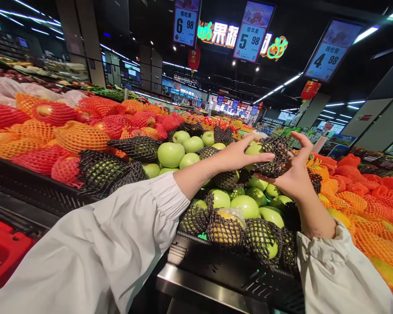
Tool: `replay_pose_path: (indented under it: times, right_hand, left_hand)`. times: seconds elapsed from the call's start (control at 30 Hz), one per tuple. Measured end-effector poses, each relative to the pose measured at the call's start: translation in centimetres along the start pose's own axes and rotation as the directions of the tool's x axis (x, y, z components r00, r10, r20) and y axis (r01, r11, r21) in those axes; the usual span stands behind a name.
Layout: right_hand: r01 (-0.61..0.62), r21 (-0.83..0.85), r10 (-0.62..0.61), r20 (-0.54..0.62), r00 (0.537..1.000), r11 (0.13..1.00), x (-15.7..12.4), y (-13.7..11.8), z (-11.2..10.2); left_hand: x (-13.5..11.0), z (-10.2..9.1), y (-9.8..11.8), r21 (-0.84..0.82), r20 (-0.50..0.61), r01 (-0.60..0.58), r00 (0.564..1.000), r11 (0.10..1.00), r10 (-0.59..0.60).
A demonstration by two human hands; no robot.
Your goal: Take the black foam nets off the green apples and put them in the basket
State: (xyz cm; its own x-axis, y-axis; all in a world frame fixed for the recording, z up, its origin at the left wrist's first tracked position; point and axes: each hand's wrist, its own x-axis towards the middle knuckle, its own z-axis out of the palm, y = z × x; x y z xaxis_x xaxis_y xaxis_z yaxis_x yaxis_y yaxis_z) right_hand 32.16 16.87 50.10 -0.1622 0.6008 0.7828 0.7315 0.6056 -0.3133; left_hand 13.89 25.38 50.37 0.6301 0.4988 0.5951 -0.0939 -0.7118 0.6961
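Working a black foam net (272, 162) over a green apple (253, 148) looks to be the step in hand. The left hand (240, 155) has its thumb laid across the net and its other fingers partly hidden behind the fruit, so it appears to hold both together. The right hand (294, 174) curves around the net from the other side, thumb underneath, with one finger lifted wide of it. The apple sits up between the two hands, bare on the side by the left fingers; how much of it the net covers is hidden. The next move would call for a steady left thumb while the right fingers spread the mesh evenly.

Just below the fingers, a black crate (222, 261) bears loose green apples (245, 206), others sleeved in black mesh, and, at its near edge, a netted yellowish fruit (227, 224) partly under clear wrap. Farther out to the left of the fingers, a second black bin (46, 185) is heaped with fruit in red and orange nets (81, 135). Well apart, low on that side, stands a red basket (6, 248), cut off by the frame. Right of the fingers lie more orange- and red-netted fruits (363, 192).
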Motion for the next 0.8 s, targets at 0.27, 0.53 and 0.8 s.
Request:
replay_pose_path:
  times: [0.27, 0.53, 0.8]
  right_hand:
    - [-0.001, -0.115, 0.008, 0.058, 0.998, 0.993, -0.1, 0.4, -0.1]
    - [0.03, -0.145, -0.023, 0.051, 0.998, 0.989, 0.0, 1.4, 0.2]
    - [0.003, -0.074, 0.0, 0.049, 0.999, 0.997, -0.1, 1.5, 0.1]
  left_hand:
    - [-0.2, -0.2, 0.6, 0.269, 0.075, -0.115, 0.992, 0.956, 0.098]
    - [0.3, 0.0, 0.5, 0.266, 0.008, -0.323, 0.943, 0.908, 0.333]
    - [1.1, -0.5, 0.0, 0.09, -0.327, -0.139, 0.931, 0.986, 0.161]
